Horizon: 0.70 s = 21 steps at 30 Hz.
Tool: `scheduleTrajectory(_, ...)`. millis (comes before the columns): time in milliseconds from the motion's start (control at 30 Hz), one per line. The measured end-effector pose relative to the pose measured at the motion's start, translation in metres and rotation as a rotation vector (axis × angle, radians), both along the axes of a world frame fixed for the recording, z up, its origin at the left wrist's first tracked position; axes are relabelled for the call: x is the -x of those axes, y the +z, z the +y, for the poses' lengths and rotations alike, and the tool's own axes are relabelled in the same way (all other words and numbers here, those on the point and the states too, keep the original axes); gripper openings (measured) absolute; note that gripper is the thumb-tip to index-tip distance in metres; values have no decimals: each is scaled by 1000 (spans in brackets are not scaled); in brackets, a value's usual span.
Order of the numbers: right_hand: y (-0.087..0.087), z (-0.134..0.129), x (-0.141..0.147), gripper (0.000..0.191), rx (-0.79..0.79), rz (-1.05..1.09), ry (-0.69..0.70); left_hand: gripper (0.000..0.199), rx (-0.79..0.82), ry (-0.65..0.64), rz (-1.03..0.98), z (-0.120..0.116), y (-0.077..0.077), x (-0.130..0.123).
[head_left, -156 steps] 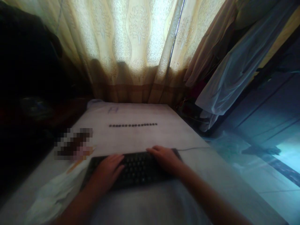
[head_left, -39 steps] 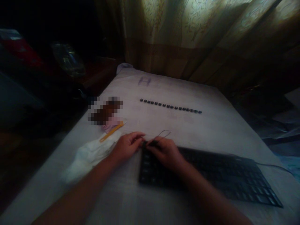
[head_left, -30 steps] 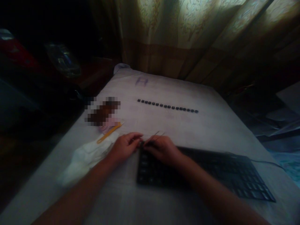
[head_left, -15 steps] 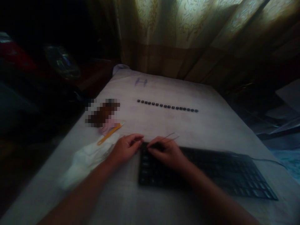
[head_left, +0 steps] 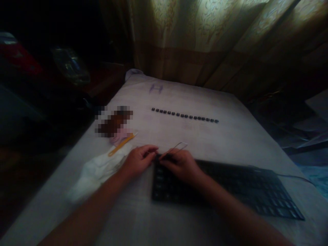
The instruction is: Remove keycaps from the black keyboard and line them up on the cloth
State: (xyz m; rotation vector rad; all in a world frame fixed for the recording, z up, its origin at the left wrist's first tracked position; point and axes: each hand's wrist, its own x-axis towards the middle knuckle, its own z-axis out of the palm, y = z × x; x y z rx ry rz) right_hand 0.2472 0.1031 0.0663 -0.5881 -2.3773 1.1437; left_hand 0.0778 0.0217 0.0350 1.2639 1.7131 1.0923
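Observation:
My right hand (head_left: 180,164) is over the upper left part of a black keyboard (head_left: 246,184), its fingers pinched on a thin bent wire (head_left: 181,146). The wire's pale loop end sticks up behind the knuckles, and its other end is hidden at the fingertips. My left hand (head_left: 140,159) is at the keyboard's top left corner, thumb and fingers curled close together, almost meeting the right fingertips. What lies between the left fingers is too dark to make out. Several small black keycaps (head_left: 182,115) stand in a long row on the cloth beyond the keyboard.
A pale cloth (head_left: 179,92) covers the table. Left of my left hand lie a crumpled white bag (head_left: 89,176), a thin orange-handled tool (head_left: 121,144), a pink cloth (head_left: 119,136) and a pixelated brown object (head_left: 114,122). A cable (head_left: 294,176) runs right. A curtain (head_left: 179,41) hangs behind.
My right hand has turned slightly, so the wire's loop end has swung to the left and up. The left hand stays at the corner. The whole view has shifted a little.

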Motion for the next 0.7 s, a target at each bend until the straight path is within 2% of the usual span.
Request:
scheduleTrajectory(167,-1,-2,4,10,-4,-20,-24,28,-1,0,43,0,4,-1)
scheduleTrajectory(267,-4,-1,2,9,26,41,-6,26,-8,-18,86,1,8,-1)
scheduleTrajectory(500,-2,0,-8,9,69,100,17,21,-107,-106,157,-1,9,2)
scheduleTrajectory(700,-4,-4,-10,7,117,156,-91,20,-114,-155,159,-2,9,5)
